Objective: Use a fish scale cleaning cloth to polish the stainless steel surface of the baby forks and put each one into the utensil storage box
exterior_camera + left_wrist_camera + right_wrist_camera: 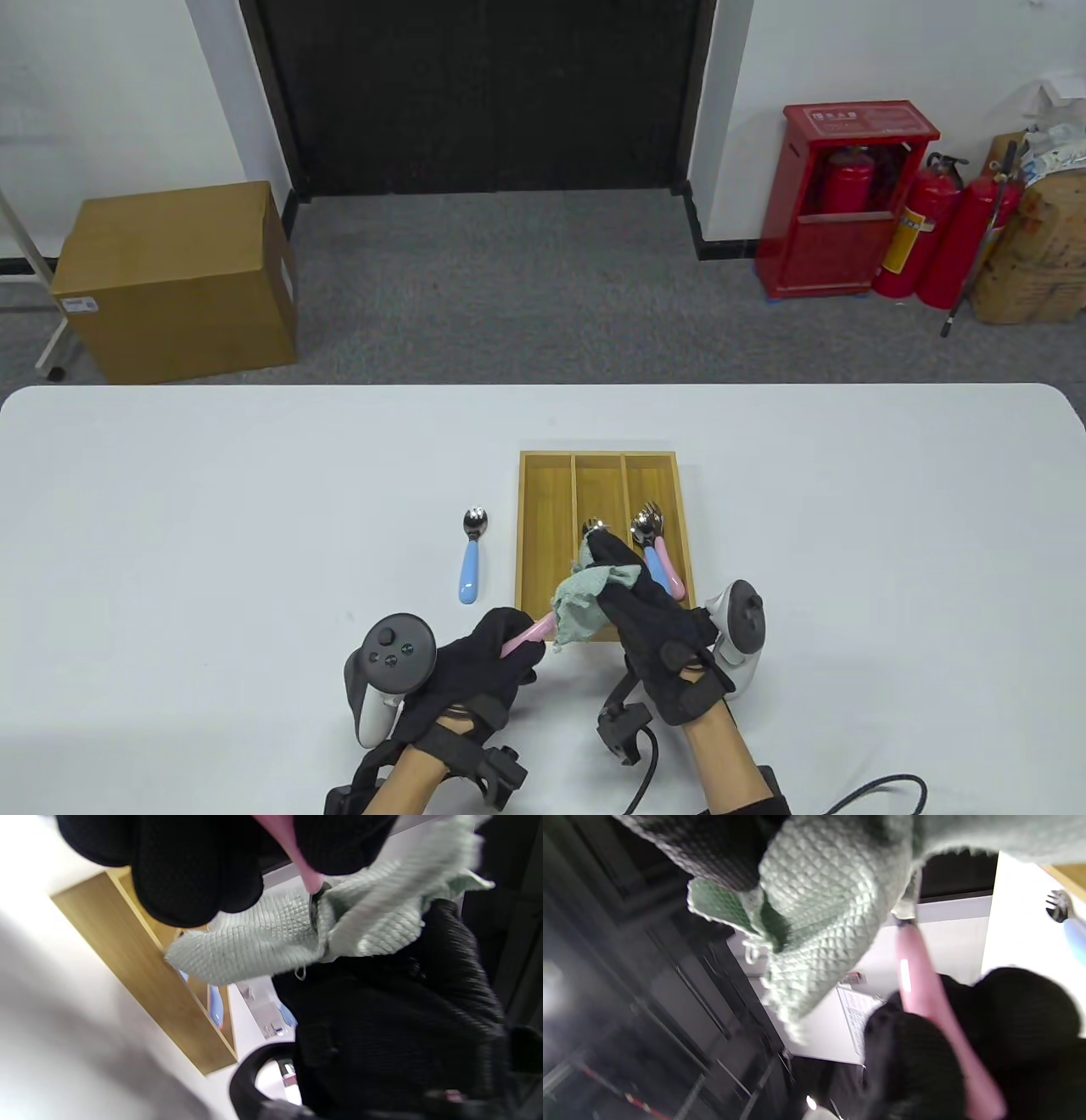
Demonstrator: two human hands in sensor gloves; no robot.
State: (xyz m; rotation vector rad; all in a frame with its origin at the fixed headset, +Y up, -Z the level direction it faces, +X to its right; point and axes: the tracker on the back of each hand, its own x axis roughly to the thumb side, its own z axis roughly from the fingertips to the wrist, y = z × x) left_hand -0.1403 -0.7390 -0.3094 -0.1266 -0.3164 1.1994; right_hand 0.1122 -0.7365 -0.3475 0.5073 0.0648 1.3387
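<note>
My left hand (502, 652) grips the pink handle of a baby fork (530, 632), held above the near edge of the wooden utensil storage box (545, 463). My right hand (632, 594) pinches the pale green fish scale cloth (585, 604) around the fork's steel end, whose tip (592, 528) just peeks out. In the right wrist view the pink handle (925, 993) comes out from under the cloth (831, 899). In the left wrist view the cloth (271, 938) covers the metal part. Two forks, one with a blue handle (654, 562) and one with a pink handle (672, 576), lie in the box's right compartment.
A blue-handled baby fork (471, 564) lies on the white table (212, 526) left of the box. A cable (882, 785) trails by my right forearm. Beyond the table stand a cardboard box (178, 280) and red fire extinguishers (916, 229).
</note>
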